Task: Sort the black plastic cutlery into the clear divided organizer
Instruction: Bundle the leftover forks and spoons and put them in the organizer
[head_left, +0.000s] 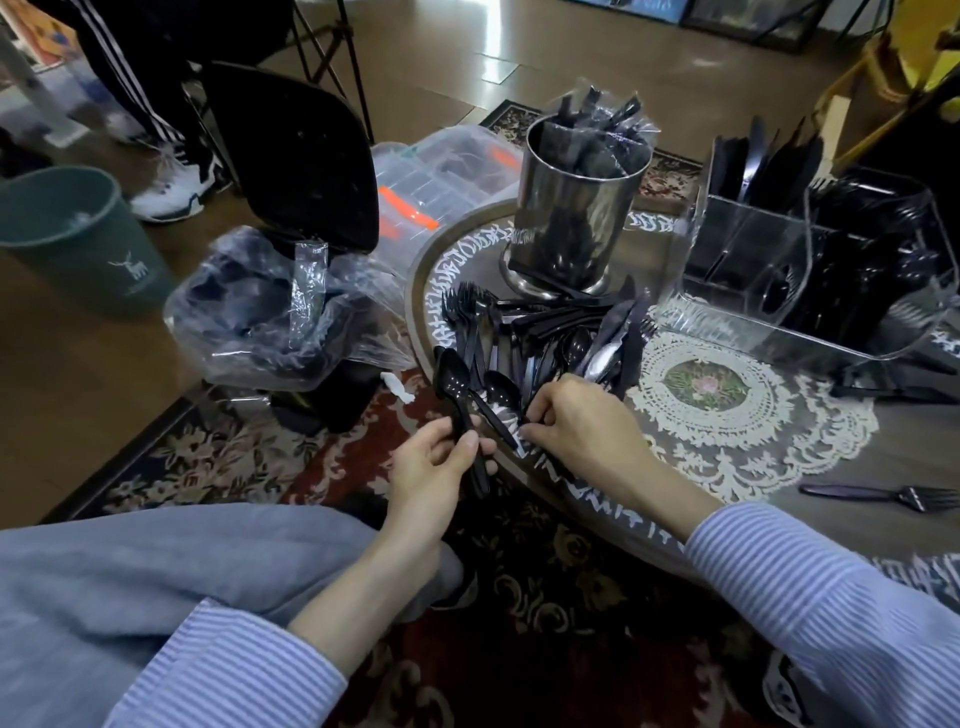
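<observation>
A pile of black plastic forks, spoons and knives (540, 332) lies on the round table near its left edge. My left hand (434, 467) grips the handle of a black spoon (453, 384), bowl pointing up. Beside it, my right hand (576, 421) pinches a second black spoon (503, 396) at the pile's near edge. The clear divided organizer (810, 270) stands at the table's far right, with black knives and forks upright in its compartments. A lone black fork (883, 496) lies on the table at the right.
A steel canister (576, 218) packed with wrapped cutlery stands behind the pile. Left of the table is a black pedal bin (291, 291) with a plastic liner, and a green bucket (72, 239) farther left. Clear plastic boxes (441, 176) sit on the floor. A person's legs are at the top left.
</observation>
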